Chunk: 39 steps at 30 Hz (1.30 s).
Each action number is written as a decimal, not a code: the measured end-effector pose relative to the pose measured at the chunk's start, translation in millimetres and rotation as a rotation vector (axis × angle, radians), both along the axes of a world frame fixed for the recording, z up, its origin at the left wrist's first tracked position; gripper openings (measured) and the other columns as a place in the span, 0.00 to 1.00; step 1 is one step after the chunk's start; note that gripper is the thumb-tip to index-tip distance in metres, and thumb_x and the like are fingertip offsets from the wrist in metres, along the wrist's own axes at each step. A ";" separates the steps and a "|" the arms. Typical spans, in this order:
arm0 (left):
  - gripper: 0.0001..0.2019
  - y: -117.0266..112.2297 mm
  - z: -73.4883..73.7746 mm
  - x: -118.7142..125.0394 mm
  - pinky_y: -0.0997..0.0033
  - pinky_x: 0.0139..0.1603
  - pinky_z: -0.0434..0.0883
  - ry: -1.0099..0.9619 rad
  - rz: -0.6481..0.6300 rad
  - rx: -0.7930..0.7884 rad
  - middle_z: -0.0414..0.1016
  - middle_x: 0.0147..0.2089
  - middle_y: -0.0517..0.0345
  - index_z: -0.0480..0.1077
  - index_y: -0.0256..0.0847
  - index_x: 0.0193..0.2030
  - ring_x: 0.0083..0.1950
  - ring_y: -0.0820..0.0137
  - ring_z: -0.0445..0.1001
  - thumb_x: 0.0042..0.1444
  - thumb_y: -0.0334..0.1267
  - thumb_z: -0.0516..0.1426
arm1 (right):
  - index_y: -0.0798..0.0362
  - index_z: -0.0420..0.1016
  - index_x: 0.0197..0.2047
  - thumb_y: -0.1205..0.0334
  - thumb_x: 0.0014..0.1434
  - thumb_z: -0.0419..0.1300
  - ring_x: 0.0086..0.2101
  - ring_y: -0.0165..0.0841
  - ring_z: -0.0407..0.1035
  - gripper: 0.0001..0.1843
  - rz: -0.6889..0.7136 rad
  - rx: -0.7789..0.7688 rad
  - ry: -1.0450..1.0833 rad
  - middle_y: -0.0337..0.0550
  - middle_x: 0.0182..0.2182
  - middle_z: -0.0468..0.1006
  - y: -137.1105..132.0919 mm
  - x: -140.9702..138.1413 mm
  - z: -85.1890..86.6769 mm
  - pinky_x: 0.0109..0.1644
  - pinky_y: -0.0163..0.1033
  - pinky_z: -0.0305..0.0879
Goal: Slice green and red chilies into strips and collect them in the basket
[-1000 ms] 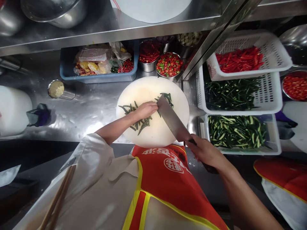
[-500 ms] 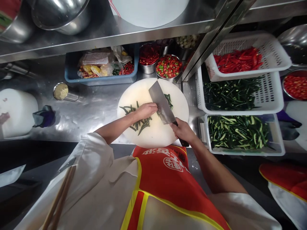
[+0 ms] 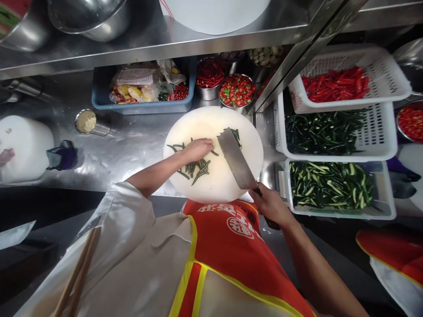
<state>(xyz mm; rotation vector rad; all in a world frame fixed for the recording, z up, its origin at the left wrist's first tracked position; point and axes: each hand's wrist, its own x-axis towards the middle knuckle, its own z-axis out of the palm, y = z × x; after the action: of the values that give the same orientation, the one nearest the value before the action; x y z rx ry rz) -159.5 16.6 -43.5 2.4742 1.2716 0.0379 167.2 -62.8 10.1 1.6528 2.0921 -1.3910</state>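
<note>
My right hand (image 3: pixel 271 206) grips the black handle of a cleaver (image 3: pixel 238 164). Its broad blade slants over the right half of a round white cutting board (image 3: pixel 211 191). A small heap of cut green chili peppers (image 3: pixel 235 135) lies beyond the blade and is partly hidden by it. My left hand (image 3: pixel 198 149) is over the board's middle with its fingers curled together. A green chili pepper (image 3: pixel 214 153) sticks out from under the fingertips. Whole green chilies (image 3: pixel 194 169) lie loosely below and left of that hand, some of them covered by the wrist.
White baskets of red chilies (image 3: pixel 337 83) and green chilies (image 3: pixel 325 132), plus a tub of sliced green chilies (image 3: pixel 330 185), stand right. Behind the board are a blue bin (image 3: pixel 142 106) and a bowl of chopped chilies (image 3: pixel 236 90). A steel shelf edge (image 3: pixel 148 50) runs above.
The cleaver has drawn back toward me and to the right, away from my left hand. My left hand has shifted slightly left, over the whole chilies.
</note>
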 end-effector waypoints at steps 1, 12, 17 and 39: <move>0.13 0.7 -0.7 3.6 0.69 0.42 0.68 0.004 0.014 0.019 0.73 0.42 0.53 0.74 0.39 0.38 0.44 0.67 0.72 0.63 0.30 0.47 | 0.49 0.64 0.37 0.51 0.63 0.48 0.26 0.35 0.70 0.12 -0.006 -0.005 -0.011 0.40 0.24 0.75 0.2 -0.1 2.6 0.31 0.35 0.56; 0.14 -1.4 -12.9 15.9 0.67 0.46 0.70 -0.060 -0.098 0.107 0.74 0.41 0.52 0.73 0.38 0.40 0.43 0.67 0.73 0.66 0.33 0.46 | 0.47 0.61 0.34 0.49 0.62 0.49 0.17 0.33 0.66 0.12 -0.028 -0.255 0.058 0.35 0.17 0.71 14.6 15.7 29.5 0.24 0.35 0.55; 0.14 -2.2 -10.5 17.1 0.68 0.46 0.70 -0.067 -0.084 0.115 0.75 0.41 0.52 0.73 0.39 0.39 0.43 0.68 0.73 0.66 0.32 0.46 | 0.48 0.62 0.36 0.51 0.62 0.49 0.18 0.34 0.67 0.10 0.059 -0.217 0.019 0.34 0.16 0.69 28.7 7.3 19.4 0.25 0.35 0.56; 0.14 -37.1 22.3 -5.1 0.65 0.50 0.66 -0.059 -0.231 -0.074 0.74 0.53 0.52 0.75 0.42 0.44 0.50 0.64 0.69 0.59 0.26 0.51 | 0.47 0.62 0.32 0.47 0.63 0.48 0.22 0.34 0.69 0.14 0.028 -0.130 0.058 0.37 0.20 0.73 -3.8 11.4 8.6 0.27 0.36 0.57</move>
<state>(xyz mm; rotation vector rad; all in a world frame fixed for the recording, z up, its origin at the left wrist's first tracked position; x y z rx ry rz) -164.5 -20.5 -21.2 2.5192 0.9394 0.0049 178.7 -66.6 18.6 1.5449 1.9995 -1.5486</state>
